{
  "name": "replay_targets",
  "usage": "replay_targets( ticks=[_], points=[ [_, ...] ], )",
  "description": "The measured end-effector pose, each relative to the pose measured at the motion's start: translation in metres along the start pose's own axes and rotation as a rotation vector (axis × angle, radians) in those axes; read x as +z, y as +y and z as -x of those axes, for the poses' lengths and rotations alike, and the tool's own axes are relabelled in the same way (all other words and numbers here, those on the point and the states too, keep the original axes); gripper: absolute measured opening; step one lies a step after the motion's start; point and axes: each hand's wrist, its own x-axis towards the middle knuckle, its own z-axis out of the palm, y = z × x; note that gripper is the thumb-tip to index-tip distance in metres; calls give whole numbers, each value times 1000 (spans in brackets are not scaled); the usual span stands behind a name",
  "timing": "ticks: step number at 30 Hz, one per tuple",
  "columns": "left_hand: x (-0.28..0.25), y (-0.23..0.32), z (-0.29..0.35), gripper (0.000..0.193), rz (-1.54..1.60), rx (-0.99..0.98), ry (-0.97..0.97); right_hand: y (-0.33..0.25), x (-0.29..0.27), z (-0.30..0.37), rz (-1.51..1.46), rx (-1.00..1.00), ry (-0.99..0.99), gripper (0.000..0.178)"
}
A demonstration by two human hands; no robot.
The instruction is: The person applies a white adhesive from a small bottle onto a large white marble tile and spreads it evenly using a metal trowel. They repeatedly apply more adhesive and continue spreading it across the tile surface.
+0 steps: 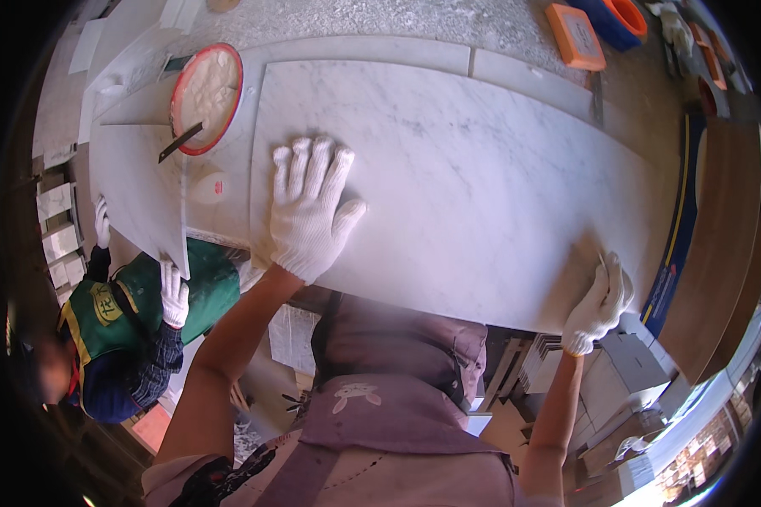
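Observation:
A large pale marble slab (457, 169) with grey veins lies flat in front of me. My left hand (311, 207), in a white knitted glove, rests palm down on its left part, fingers stretched out and thumb apart. At the slab's near right corner is my right hand (599, 308), gloved too. It is turned on its side, with fingers together and bent, and casts a shadow on the stone. Whatever it may hold is hidden.
Left of the slab stands a red-rimmed basin (211, 97) of whitish paste with a dark-handled tool (182, 142). A co-worker (144, 313) in a green apron holds another marble panel (144, 182). An orange block (575, 38) lies far right; long boards (719, 220) stand at right.

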Motion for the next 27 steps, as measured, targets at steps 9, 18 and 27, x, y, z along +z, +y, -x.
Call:
replay_targets(
  ticks=[9, 18, 27],
  points=[
    [7, 82, 20, 69, -24, 408, -75, -8, -6, -9, -9, -123, 50, 29],
    [33, 226, 119, 65, 564, 868, -365, -5, -12, -2, -267, 74, -40, 35],
    [-19, 83, 165, 43, 343, 110, 143, -56, 5, 15, -478, 142, -110, 39]
  ],
)
